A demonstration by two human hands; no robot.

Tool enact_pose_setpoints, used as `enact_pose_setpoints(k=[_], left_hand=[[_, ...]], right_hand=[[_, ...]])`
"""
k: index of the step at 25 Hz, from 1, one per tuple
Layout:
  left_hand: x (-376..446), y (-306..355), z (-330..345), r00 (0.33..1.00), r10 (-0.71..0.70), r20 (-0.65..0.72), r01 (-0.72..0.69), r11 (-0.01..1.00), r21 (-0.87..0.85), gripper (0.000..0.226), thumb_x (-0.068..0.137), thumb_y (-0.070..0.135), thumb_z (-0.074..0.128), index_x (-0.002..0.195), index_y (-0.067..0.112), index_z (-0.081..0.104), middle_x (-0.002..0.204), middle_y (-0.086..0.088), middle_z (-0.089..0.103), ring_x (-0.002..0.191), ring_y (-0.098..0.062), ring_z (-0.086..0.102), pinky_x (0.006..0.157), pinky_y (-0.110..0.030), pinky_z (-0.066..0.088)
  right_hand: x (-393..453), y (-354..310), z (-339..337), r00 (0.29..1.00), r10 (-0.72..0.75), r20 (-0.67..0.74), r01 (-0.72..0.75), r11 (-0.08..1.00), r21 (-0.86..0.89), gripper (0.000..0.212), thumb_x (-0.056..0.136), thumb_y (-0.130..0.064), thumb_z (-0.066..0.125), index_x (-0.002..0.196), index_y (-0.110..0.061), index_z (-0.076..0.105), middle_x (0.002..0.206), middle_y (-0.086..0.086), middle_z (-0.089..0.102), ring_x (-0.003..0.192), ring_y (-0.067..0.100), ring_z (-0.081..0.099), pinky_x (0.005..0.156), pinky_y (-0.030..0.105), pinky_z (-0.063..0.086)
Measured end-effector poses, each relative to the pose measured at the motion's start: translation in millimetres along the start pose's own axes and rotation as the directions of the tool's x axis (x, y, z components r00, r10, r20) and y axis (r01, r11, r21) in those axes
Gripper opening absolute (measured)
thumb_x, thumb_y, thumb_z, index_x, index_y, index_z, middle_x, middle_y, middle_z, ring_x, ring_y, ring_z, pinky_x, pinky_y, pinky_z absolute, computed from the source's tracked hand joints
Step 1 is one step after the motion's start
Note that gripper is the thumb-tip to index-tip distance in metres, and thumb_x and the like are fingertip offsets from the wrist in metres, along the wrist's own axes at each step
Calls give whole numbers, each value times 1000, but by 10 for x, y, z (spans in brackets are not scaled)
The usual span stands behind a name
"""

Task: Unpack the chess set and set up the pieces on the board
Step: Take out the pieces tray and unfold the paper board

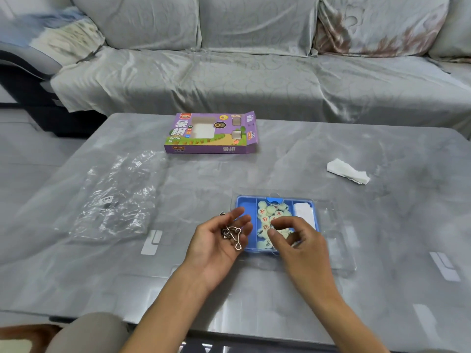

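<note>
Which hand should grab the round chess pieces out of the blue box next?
Probably the right hand. It hovers directly over the round pieces in the blue tray, fingers curled and holding nothing. The left hand lies palm up with metal wire rings in it, so it is busy.

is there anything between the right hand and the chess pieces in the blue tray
Nothing visible blocks it. The right hand hovers directly over the chess pieces in the blue tray, whose top is open. The left hand holds metal rings beside the tray, out of the way.
</note>
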State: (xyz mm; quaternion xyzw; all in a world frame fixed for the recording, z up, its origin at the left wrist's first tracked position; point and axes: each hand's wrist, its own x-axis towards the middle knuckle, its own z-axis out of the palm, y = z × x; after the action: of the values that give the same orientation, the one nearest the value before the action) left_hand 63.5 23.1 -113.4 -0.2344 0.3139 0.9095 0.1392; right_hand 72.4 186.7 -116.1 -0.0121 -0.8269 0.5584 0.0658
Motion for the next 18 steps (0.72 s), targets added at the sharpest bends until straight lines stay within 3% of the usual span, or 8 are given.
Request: enact_pose_setpoints(k=[2, 6, 9, 10, 12, 15, 16, 18], left_hand=[[48, 281, -84, 992, 82, -92, -82, 997, 11, 25, 85, 6, 47, 104, 8, 63, 71, -9, 59, 51, -15, 53, 34, -17, 32], [323, 926, -257, 954, 195, -227, -173, 978, 114, 15, 90, 14, 42, 86, 15, 56, 59, -1, 45, 37, -9, 34, 33, -11, 15], [681, 1267, -278, 869, 361, -339, -181, 868, 462, 21, 90, 21, 45, 70, 15, 52, 59, -1, 44, 38, -12, 31, 37, -14, 15], [814, 1344, -273, 818, 456, -350, -158, 764, 625, 22, 87, 19, 46, 65, 15, 51, 59, -2, 46, 41, -16, 32, 40, -17, 17], [1074, 1464, -281, 745, 618, -251, -48, 425, 904, 23, 85, 16, 47, 64, 13, 55, 64, -5, 54, 56, -24, 44, 50, -24, 30], [1404, 1621, -393, 803, 595, -32, 123, -114, 986, 31, 97, 21, 42, 85, 4, 66, 90, -12, 65, 86, -31, 59, 74, -32, 45], [1480, 1674, -441, 813, 582, -2, 142, -195, 970, 32, 98, 22, 41, 91, 3, 65, 97, -13, 66, 91, -31, 60, 80, -34, 47], [1613, 1757, -522, 804, 594, 10, 142, -208, 968, 26, 98, 20, 42, 92, 6, 63, 103, -12, 67, 93, -30, 61, 84, -37, 49]], right_hand=[[30, 46, -62, 999, 41, 26, -40, 999, -10, 11, 84, -18, 73, 86, -29, 69, 80, -20, 67, 57, 7, 52, 56, 10, 39], [39, 74, -54, 996, 48, 69, -44, 997, -58, 15, 85, -17, 71, 84, -32, 69, 79, -20, 66, 58, 10, 54, 57, 12, 41], [37, 69, -48, 995, 11, 100, -3, 996, -84, 19, 85, -15, 70, 81, -33, 68, 79, -22, 66, 61, 13, 54, 59, 12, 41], [52, 72, -58, 995, -8, 103, 18, 995, -97, 21, 85, -13, 71, 79, -33, 68, 81, -22, 66, 63, 14, 54, 59, 12, 41], [100, 90, -88, 993, -50, 104, 63, 991, -122, 25, 83, -9, 71, 77, -33, 68, 81, -21, 66, 64, 14, 54, 58, 12, 41], [158, 126, -130, 983, -144, 114, 166, 963, -213, 30, 81, -5, 72, 77, -34, 66, 84, -21, 65, 64, 13, 54, 56, 13, 41], [166, 135, -136, 976, -178, 123, 203, 949, -241, 31, 81, -5, 72, 77, -35, 66, 85, -21, 64, 63, 12, 54, 56, 12, 40], [182, 159, -130, 959, -247, 139, 277, 918, -285, 30, 81, -6, 72, 78, -35, 65, 85, -21, 63, 60, 7, 52, 55, 7, 38]])
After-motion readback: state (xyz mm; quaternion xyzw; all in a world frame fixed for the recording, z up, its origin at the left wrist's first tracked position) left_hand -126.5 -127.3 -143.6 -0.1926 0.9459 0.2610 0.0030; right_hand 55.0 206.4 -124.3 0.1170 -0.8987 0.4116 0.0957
